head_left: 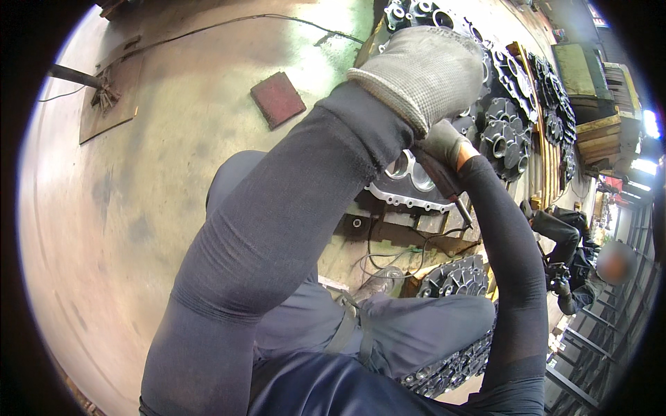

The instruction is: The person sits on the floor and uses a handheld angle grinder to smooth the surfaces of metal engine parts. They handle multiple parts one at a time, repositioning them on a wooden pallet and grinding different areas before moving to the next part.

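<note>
My right hand (442, 144), in a grey glove, is closed round a dark, corded hand tool (442, 179). Its tapered rear end slants down toward a black cord. My left hand (427, 73), also gloved in grey knit, is close to the camera, just above the right one. Only its back and cuff show; its fingers and anything in them are hidden. Below the hands is a black metal casting (399, 197) with bright machined edges and round openings. The tool's front end is out of sight behind my left hand and forearm.
Several similar castings (506, 139) stand beyond on wooden boards, and more (454, 277) lie by my knee. The cord (416, 260) loops on the floor. A dark red square plate (277, 100) lies on the left. Another person (569, 243) sits at the right.
</note>
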Motion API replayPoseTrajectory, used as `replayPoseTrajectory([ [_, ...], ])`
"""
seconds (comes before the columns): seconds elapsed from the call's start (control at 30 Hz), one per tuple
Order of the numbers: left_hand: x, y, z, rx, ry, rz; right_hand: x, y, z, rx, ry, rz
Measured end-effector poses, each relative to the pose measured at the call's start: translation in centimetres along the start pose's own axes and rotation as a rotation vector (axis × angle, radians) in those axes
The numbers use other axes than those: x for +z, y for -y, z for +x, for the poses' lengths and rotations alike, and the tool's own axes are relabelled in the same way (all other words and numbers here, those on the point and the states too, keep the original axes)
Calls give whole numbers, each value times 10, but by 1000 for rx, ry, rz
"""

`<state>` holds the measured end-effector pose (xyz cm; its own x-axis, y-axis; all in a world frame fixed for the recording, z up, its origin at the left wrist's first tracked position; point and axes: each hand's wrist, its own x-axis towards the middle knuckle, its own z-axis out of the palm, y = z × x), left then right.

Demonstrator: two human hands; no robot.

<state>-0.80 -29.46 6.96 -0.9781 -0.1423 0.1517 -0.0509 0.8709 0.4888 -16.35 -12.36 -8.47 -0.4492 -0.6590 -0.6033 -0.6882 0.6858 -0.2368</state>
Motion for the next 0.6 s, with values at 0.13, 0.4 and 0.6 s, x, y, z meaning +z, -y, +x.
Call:
replayPoseTrajectory([
  [0.13, -2, -3, 1, -71, 24, -61, 6, 12, -8, -1, 69, -23],
  [0.4, 13, 6, 7, 84, -4, 142, 10, 48, -48, -93, 42, -267],
  [0.6, 13, 14, 4, 85, -89, -94, 10, 90, -86, -39, -14, -202],
])
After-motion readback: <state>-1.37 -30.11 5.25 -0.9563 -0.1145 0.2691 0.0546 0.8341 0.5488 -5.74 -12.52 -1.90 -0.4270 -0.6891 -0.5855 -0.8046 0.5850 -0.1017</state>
